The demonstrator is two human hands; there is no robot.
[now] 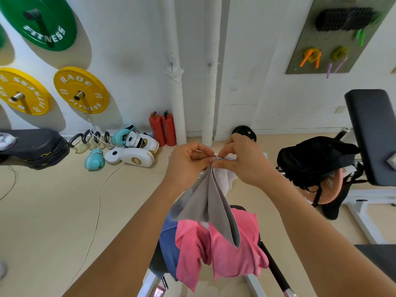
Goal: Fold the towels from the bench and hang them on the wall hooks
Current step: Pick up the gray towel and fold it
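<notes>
- Grey towel point(209, 198): pinched at its top corners, hanging down in two long folds toward the near side, long axis running far-to-near, lower tip dangling over the pink towel.
- Left hand point(188, 159): fingers curled, thumb and forefinger pinching the towel's upper edge from the left.
- Right hand point(242, 159): same pinch from the right, fingertips meeting the left hand's at the one gathered point; neither hand nearer than the other.
- Judged step: corners brought together, a lengthwise fold in progress, hanging not yet begun.
- Pink towel point(227, 249): heaped on the table point(157, 260), directly below the hands, unfolded.
- Blue towel point(169, 239): partly under the pink one, on its left.
- Something white just beyond the grey towel, beneath the right hand; too hidden to name.
- Wall hooks point(171, 65): two, on the far white wall, straight ahead and above the hands, both bare; left one closer to the left hand's line.
- Outward: red extinguishers point(162, 128) at the wall's foot, boxing gloves point(128, 148) on the floor far left, black bag point(315, 161) at right.
</notes>
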